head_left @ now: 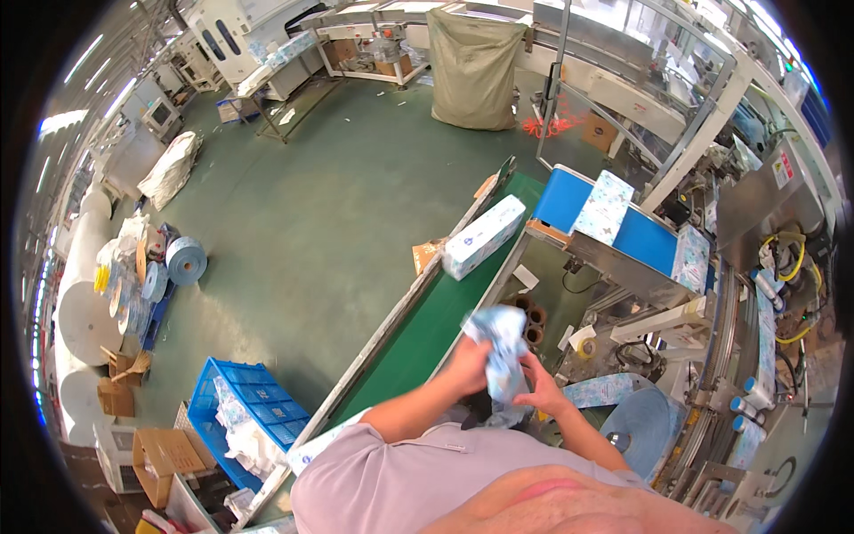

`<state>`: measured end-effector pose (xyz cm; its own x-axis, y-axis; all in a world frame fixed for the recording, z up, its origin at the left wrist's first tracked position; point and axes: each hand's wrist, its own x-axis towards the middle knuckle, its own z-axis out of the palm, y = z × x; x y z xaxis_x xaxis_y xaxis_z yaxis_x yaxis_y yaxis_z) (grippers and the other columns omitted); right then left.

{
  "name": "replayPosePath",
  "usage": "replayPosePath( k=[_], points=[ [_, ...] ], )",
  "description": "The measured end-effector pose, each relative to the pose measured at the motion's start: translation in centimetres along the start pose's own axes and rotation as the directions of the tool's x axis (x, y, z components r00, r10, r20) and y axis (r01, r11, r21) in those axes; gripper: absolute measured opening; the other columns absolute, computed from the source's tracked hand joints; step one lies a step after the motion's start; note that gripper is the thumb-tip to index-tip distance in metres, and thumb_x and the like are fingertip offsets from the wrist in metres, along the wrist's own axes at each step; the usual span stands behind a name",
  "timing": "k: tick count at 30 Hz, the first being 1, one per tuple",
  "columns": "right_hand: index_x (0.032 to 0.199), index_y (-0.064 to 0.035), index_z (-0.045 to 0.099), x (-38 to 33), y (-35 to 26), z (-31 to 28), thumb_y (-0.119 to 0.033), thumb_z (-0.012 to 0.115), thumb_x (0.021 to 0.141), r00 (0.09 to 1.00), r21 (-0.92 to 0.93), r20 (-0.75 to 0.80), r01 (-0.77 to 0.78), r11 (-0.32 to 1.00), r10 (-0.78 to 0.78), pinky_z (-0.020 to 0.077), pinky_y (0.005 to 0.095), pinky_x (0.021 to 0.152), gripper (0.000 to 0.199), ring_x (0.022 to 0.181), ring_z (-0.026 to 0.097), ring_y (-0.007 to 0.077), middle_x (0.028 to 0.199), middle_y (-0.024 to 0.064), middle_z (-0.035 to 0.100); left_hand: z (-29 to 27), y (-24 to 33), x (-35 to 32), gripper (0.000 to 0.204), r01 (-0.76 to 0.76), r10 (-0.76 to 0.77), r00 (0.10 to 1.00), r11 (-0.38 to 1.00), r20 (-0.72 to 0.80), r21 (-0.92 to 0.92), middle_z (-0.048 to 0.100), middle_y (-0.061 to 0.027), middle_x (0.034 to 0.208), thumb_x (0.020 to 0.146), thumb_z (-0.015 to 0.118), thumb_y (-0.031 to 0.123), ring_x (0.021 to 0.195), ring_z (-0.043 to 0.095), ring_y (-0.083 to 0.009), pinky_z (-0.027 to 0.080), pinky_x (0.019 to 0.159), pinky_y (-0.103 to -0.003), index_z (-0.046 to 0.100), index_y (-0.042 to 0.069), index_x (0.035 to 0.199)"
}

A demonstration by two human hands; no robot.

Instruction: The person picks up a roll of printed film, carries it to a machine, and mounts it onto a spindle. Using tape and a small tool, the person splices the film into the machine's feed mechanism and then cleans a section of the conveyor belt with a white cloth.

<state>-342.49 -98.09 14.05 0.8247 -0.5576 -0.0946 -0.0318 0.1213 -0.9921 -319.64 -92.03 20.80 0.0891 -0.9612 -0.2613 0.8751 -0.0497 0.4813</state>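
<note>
Here, just right of the frame's centre and a little below it, we hold a crumpled blue-and-white printed wrapper (pixel 500 351) between both hands, above the lower end of the green conveyor belt (pixel 418 334). It looks to us like thin, soft film: light, limp, probably a bit slick, with no stiffness of its own, so it is best pinched by a bunched fold rather than by a loose edge. Our left hand (pixel 469 365) is closed around its lower left side, fingers curled tight on the bunch. Our right hand (pixel 543 392) grips its lower right part, thumb and fingers pressed on the film, only partly curled. Further up the belt, toward the upper middle, lies a wrapped pack (pixel 483 236) in the same print, and another pack (pixel 604 206) rests on the blue belt (pixel 640 236) to the right.
</note>
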Motion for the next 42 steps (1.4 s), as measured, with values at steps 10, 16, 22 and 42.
replayPosePath(
  k=[10,16,22,42],
  points=[
    [0.126,-0.0026,0.072,8.5,0.2,-0.5,-0.017,0.076,0.099,0.89,0.115,0.159,-0.447,0.887,0.427,0.0566,0.0299,0.086,0.031,0.097,0.07,0.0128,0.104,0.0048,0.077,4.9,24.4,6.3,0.035,-0.771,0.844,0.536,0.476,0.027,0.423,0.069,-0.0116,0.127,0.101,0.068,0.004,0.115,0.07,-0.0297,0.059,0.103,-0.05,0.061,0.005,0.135],
    [0.146,-0.0036,0.058,16.8,-6.9,-5.4,-0.03,0.096,0.081,0.953,-0.242,0.281,0.188,0.952,-0.116,0.0536,0.0373,0.1,0.081,0.124,0.061,0.0244,0.136,0.0087,0.066,8.5,12.5,11.6,0.036,-0.335,0.076,0.905,0.735,0.419,0.589,0.066,-0.0135,0.135,0.102,0.061,-0.002,0.117,0.065,-0.024,0.054,0.1,-0.041,0.058,0.009,0.136],
    [0.114,-0.0096,0.078,24.7,-4.4,-10.9,-0.02,0.078,0.095,0.683,-0.13,0.698,-0.172,0.976,0.214,0.0554,0.0374,0.092,0.022,0.099,0.07,0.0229,0.105,0.0046,0.076,13.2,22.9,25.3,0.022,-0.875,0.856,0.423,0.301,0.297,0.378,0.057,-0.0148,0.138,0.105,0.067,0.012,0.118,0.063,-0.0275,0.056,0.101,-0.045,0.055,0.015,0.123],
    [0.144,0.0051,0.058,36.4,-41.1,-38.7,-0.011,0.076,0.091,0.996,0.639,0.084,-0.079,0.766,0.033,0.054,0.045,0.109,0.058,0.124,0.069,0.0295,0.13,0.0172,0.071,30.8,26.8,34.6,0.05,-0.183,0.28,0.887,0.943,-0.368,0.277,0.064,-0.0121,0.139,0.098,0.075,0.014,0.123,0.068,-0.0285,0.06,0.102,-0.047,0.054,0.007,0.143]
  ],
)
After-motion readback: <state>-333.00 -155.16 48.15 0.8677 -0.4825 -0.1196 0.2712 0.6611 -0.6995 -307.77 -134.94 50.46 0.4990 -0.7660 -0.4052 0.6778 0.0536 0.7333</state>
